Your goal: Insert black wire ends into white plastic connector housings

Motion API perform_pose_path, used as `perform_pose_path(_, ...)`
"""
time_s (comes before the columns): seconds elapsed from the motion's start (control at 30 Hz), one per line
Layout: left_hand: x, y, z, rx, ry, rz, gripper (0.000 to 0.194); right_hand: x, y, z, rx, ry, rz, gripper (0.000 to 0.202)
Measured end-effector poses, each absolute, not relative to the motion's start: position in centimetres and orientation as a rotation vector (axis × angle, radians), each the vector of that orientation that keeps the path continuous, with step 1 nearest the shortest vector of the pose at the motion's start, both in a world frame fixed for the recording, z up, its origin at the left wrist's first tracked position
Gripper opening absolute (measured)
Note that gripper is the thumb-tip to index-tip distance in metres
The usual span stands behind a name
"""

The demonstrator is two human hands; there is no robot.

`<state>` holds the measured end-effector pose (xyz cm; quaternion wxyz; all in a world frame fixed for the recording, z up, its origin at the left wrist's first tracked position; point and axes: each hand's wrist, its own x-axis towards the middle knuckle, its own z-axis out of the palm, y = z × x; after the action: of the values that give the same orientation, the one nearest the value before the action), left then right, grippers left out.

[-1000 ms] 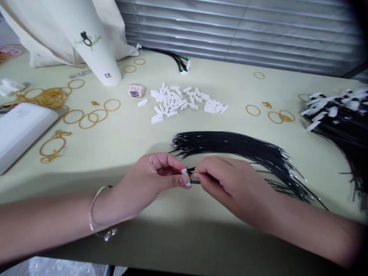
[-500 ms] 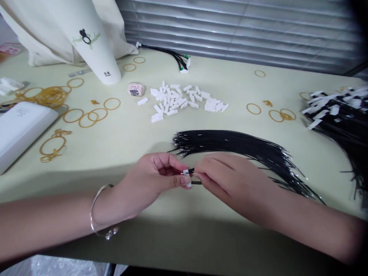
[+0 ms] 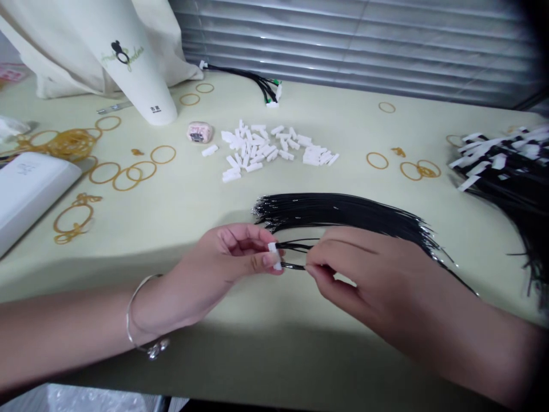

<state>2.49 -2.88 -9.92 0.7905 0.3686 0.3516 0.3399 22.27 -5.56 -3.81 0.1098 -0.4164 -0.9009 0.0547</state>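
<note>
My left hand (image 3: pixel 231 252) pinches a small white connector (image 3: pixel 274 256) between thumb and fingers. Black wires (image 3: pixel 294 266) run from the connector's right side toward my right hand (image 3: pixel 355 269), whose thumb and fingertips are closed on them. Just behind my hands lies a thick bundle of loose black wires (image 3: pixel 343 212) with shiny metal tips at both ends. Farther back is a scattered pile of white connectors (image 3: pixel 257 149).
A white bottle (image 3: pixel 146 74) stands by a cloth bag (image 3: pixel 171 51). Rubber bands (image 3: pixel 77 143) and a white box (image 3: pixel 34 194) are at left. Wires with white ends (image 3: pixel 497 160) lie at right, and a finished-looking harness (image 3: pixel 244 74) near the blinds.
My right hand has shifted right along the wires, away from the connector, so more wire shows between my hands. The connector is now more fully visible in my left hand.
</note>
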Motion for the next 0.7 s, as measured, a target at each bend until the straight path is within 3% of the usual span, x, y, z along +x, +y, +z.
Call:
perform_pose_path(0.57, 2.4, -3.0, -10.0, 0.846, 0.757, 0.711, 0.013, 21.2, -5.3, -5.7, -1.094, -2.626, 0.213, 0.024)
perform_pose_path(0.7, 2.4, -3.1, -10.0, 0.911, 0.782, 0.672, 0.013, 22.1, -4.0, -4.5, -1.113, -2.650, 0.384, 0.018)
